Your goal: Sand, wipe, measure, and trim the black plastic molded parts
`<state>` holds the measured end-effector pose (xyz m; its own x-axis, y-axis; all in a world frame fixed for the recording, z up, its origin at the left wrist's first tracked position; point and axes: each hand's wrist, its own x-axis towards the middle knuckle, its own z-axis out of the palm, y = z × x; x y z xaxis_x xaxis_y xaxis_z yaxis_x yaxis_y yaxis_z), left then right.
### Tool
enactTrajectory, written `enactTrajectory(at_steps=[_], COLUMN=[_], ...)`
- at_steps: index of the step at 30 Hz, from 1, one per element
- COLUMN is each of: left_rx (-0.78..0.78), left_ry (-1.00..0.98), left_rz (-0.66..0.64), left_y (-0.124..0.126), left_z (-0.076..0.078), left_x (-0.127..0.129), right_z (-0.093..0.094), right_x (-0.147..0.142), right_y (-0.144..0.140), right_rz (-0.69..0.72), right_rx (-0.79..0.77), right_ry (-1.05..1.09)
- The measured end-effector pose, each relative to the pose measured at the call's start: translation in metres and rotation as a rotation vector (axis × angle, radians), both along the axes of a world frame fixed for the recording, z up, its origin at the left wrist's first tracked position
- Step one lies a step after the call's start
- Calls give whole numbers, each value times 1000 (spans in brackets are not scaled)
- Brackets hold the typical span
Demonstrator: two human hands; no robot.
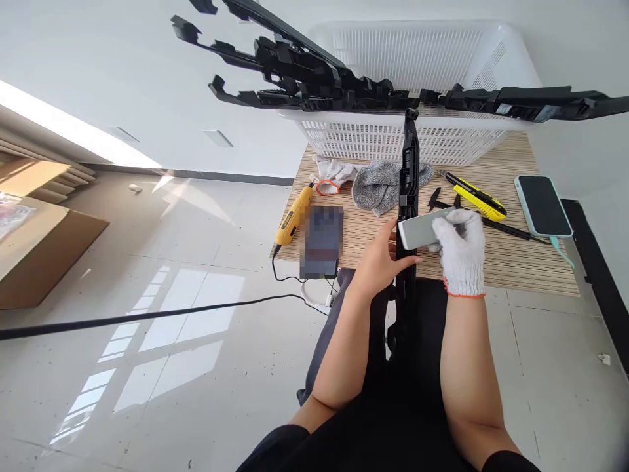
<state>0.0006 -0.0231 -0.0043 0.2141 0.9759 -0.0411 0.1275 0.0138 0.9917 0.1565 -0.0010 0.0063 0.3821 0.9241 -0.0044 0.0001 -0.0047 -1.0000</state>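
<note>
My bare left hand (378, 265) grips a long, narrow black plastic part (409, 167), with thumb and fingers on either side of it. The part runs from near the basket's front down over the table edge to my lap, where its lower end blends into dark clothing. In a white knitted glove with an orange cuff, my right hand (460, 252) pinches a flat, pale grey-green block (423, 229). One end of that block lies across the black part, just above my left thumb. Whether its underside presses on the plastic is hidden.
A white plastic basket (383, 137) at the back carries several long black parts (314, 78) jutting past its rim. Around my hands lie a yellow rotary tool (293, 216), tablet (322, 242), grey glove (376, 187), yellow cutter (479, 196), black caliper (506, 227) and phone (543, 205).
</note>
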Motion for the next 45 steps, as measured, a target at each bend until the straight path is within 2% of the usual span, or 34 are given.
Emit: enactTrajectory(at_steps=[2,3,6,7,10,11,14,15,19,21,24,26,31,34,39,41,44,45], left_rx=[3,-3,-31,-25,31,38,-1,-9,44,35,10,8,12,65,123,125,88,73], left_ry=[-9,-17,-31,-29,-8,-4,-12,-17,-2,3,-22,-59,-125,-28,28,7,21,28], left_rz=[-6,-5,3,2,2,5,10,10,16,7,9,32,86,131,113,75,13,4], left_y=[0,0,1,1,1,1,1,1,1,0,-1,-1,-3,-4,-2,-2,-2,-2], left_z=[1,1,0,0,-2,-2,-3,-3,-2,-3,-5,-7,-2,2,4,3,3,4], left_x=[0,0,-1,-1,-1,-1,0,0,1,1,2,3,4,3,2,1,0,-1], right_z=[1,2,3,3,3,3,3,3,1,0,3,6,7,3,3,6,7,7], right_x=[2,3,3,2,2,1,1,1,2,2,4,7,10,11,10,8,7,8], right_y=[0,-1,-1,-2,-3,-3,-4,-4,-5,-4,1,3,-2,-10,-13,-11,-7,-6], right_rz=[133,127,-71,-64,155,168,-36,-63,184,105,-153,-193,-108,-51,196,136,-60,-63], right_rx=[-44,-49,-13,-16,-87,-98,-59,-43,-99,-88,35,73,-4,1,-121,-119,-49,-45], right_ry=[-8,-7,7,3,-13,-7,39,48,42,94,220,256,220,264,214,178,208,215])
